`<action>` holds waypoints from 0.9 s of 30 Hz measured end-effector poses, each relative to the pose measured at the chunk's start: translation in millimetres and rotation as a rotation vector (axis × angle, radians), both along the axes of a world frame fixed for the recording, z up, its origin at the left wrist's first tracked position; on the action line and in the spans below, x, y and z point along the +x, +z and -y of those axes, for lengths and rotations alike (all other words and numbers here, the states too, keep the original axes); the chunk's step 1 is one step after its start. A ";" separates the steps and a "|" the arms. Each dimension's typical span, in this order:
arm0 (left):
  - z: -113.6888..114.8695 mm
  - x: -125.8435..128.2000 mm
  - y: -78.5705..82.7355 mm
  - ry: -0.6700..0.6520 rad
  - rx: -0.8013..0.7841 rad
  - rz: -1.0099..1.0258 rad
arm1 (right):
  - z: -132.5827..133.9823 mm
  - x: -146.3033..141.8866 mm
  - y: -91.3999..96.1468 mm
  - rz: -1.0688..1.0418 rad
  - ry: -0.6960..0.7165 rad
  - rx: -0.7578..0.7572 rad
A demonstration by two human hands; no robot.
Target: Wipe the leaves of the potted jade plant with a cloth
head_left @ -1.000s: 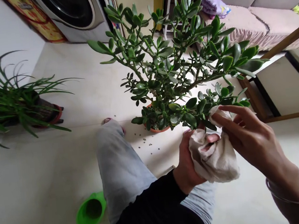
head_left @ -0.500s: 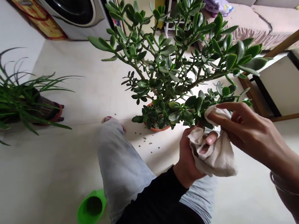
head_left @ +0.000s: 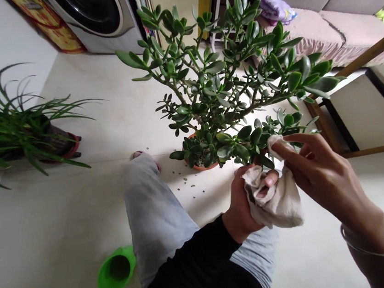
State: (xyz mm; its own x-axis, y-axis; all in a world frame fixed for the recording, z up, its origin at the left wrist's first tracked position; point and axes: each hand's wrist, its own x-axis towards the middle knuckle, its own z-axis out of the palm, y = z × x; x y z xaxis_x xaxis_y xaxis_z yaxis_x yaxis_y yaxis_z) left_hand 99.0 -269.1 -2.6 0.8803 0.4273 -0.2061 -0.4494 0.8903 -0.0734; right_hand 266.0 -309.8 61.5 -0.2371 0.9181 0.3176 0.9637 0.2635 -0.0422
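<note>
A bushy jade plant (head_left: 221, 94) with thick glossy leaves grows from a terracotta pot (head_left: 203, 166) on the floor. At its lower right branches, my left hand (head_left: 242, 203) grips a crumpled off-white cloth (head_left: 284, 203), and its fingers partly reach under the leaves. My right hand (head_left: 323, 170) pinches another part of the cloth against the lower leaves, with finger and thumb closed on it. Whether a leaf lies inside the pinch is hidden by the cloth. A silver bangle circles my right wrist.
A green plastic scoop (head_left: 105, 278) with dark contents stands on the floor at lower left. Small pebbles (head_left: 185, 181) lie scattered near the pot. Another long-leaved potted plant (head_left: 56, 141) is at left. Behind are a washing machine (head_left: 110, 37), a sofa (head_left: 318, 32) and a wood-framed piece (head_left: 373, 151).
My right hand and its part of the cloth have shifted slightly against the leaves. The left hand keeps its hold, and the view has moved a little.
</note>
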 end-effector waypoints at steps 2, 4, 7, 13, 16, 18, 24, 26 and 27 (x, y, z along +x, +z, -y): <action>0.5 -0.3 -0.6 -0.016 -0.003 0.004 | 0.5 0.1 -1.0 0.003 0.032 -0.015; 0.7 -0.8 -0.5 -0.008 -0.014 0.023 | 0.2 1.0 -2.0 -0.012 0.044 -0.005; -0.3 -1.7 1.6 0.021 -0.015 0.035 | -2.8 4.2 -2.8 -0.095 0.019 0.069; -1.1 -2.3 7.3 0.037 -0.006 -0.021 | -21.5 0.3 8.5 -0.405 -0.038 -0.046; -0.1 -3.0 10.3 0.030 -0.015 -0.068 | -33.7 -4.9 18.3 -0.415 -0.053 -0.230; 0.1 -3.7 12.5 0.008 -0.005 -0.100 | -39.3 -6.8 23.5 -0.355 -0.055 -0.301; -2.0 -1.0 15.7 0.008 0.141 -0.219 | -43.9 -7.8 30.1 -0.131 -0.095 -0.371; -2.6 1.4 16.5 0.034 0.181 -0.288 | -44.7 -8.2 30.7 -0.089 -0.101 -0.380; -2.9 2.3 17.1 0.048 0.181 -0.321 | -45.2 -8.5 31.0 -0.075 -0.097 -0.382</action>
State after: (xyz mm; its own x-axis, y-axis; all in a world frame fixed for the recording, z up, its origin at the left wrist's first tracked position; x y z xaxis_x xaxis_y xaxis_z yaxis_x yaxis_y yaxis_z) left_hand 101.3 -266.2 14.6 0.7609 0.5217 -0.3857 -0.4658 0.8531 0.2350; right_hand 257.5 -264.6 92.5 -0.1325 0.9905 -0.0373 0.9738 0.1230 -0.1910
